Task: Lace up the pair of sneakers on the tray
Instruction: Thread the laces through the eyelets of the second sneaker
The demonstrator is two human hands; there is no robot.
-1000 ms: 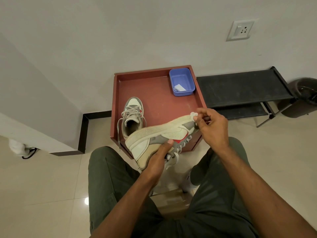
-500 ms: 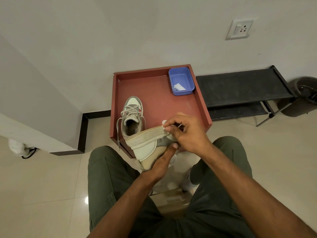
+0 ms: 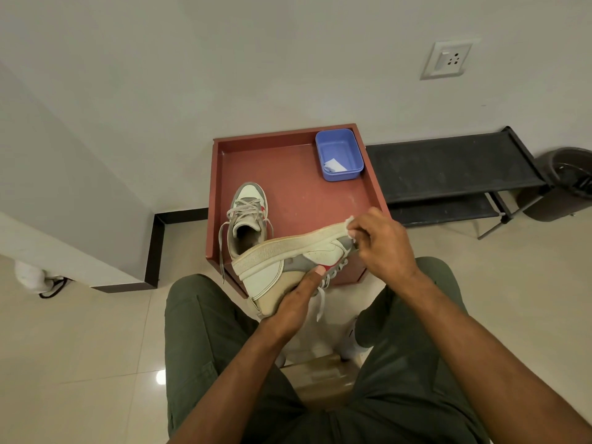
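Gripping the cream-and-grey sneaker point(image 3: 288, 267) sideways by its heel, your left hand point(image 3: 298, 302) steadies it above the red-brown tray point(image 3: 294, 187) while your right hand point(image 3: 381, 245) pinches a small white cloth point(image 3: 349, 223) at its toe.

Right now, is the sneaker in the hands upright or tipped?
Tipped on its side: the held sneaker shows its sole edge upward and laces hanging below, gripped by the left hand.
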